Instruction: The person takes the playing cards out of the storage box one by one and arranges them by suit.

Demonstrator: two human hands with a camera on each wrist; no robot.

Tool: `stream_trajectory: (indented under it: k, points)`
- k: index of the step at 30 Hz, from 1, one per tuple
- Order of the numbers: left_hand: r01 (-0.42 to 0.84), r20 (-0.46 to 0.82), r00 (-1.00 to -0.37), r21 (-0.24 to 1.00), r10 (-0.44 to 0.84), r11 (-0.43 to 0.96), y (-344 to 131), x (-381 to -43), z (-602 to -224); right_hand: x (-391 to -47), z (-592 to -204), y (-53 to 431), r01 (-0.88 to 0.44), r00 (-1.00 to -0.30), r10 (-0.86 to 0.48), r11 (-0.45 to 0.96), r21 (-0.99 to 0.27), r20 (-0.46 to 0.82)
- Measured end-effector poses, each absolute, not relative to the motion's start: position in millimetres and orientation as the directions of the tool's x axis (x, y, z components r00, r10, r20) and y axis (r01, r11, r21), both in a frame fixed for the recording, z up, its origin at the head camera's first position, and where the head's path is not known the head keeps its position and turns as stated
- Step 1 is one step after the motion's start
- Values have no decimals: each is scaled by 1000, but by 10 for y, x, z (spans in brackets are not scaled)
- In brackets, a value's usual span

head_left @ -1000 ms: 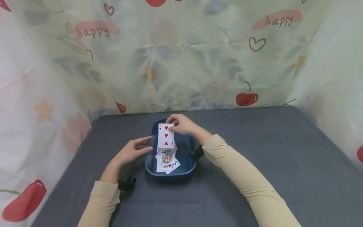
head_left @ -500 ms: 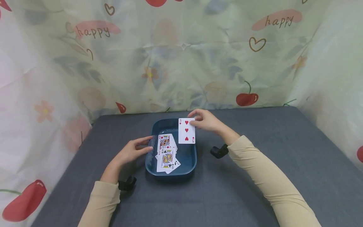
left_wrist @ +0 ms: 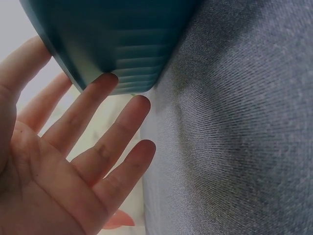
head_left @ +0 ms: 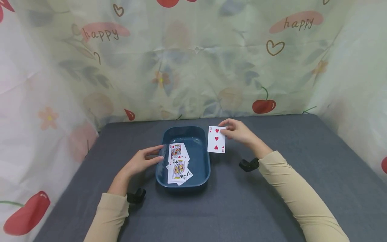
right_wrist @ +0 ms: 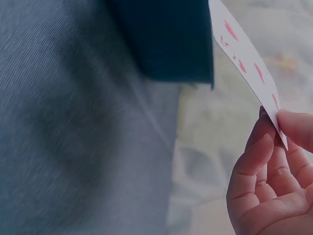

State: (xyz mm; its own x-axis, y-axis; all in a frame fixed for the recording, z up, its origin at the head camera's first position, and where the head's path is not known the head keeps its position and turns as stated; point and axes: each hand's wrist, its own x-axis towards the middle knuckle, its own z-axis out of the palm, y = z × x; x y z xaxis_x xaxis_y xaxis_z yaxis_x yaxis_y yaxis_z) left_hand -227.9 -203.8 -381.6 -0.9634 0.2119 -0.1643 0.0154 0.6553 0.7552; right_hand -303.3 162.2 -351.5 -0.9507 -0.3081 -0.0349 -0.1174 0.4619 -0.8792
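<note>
My right hand pinches a playing card, the three of hearts, by its upper right corner, just beyond the right rim of a dark blue plastic tray. In the right wrist view the card bends slightly between thumb and fingers. At the tray's left side is my left hand, its thumb and index finger at the rim. The left wrist view shows its fingers spread and mostly straight, one against the outer wall. Several face-up cards lie overlapping inside the tray, a king of clubs on top.
The tray stands on a dark grey cloth-covered table. A printed curtain rises behind the table's back edge, with white sheets along both sides. Black wrist cameras are strapped to both arms.
My right hand has carried the three of hearts rightward, from above the cards in the tray to beyond its right rim. This uncovers a red-suited face card. The left hand has stayed put.
</note>
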Motion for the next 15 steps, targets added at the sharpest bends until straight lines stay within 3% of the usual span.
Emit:
stream_trajectory:
  k: [15]
  points:
    - [25,-154,-964,760,217,649,-2047,-2277,-3829,-3195,-3824,1850,-7,-972,-203,528,-849,-117]
